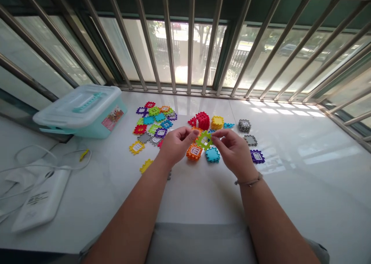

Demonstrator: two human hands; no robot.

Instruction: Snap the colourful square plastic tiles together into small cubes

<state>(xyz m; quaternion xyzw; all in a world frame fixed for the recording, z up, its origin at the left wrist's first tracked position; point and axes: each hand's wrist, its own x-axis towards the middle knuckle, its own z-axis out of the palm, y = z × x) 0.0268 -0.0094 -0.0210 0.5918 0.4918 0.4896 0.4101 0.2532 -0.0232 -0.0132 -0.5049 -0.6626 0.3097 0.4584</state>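
Observation:
My left hand [175, 143] and my right hand [232, 150] both pinch a lime-green square puzzle tile [204, 139] held between them above the white sill. Just below it lie an orange tile [194, 151] and a teal tile [212, 154]. Behind my hands stand a red cube [203, 120] and a yellow cube [217, 122] built from tiles. A pile of loose coloured tiles [153, 121] lies to the left, with a yellow tile [136, 147] at its near edge. Grey tiles [245, 125] and a purple tile [257, 156] lie to the right.
A pale blue lidded storage box [82, 110] stands at the left. A white power bank [40, 202] with white cables [52, 156] lies at the near left. Metal window bars [189, 40] rise behind the sill. A grey cushion [199, 242] is in front.

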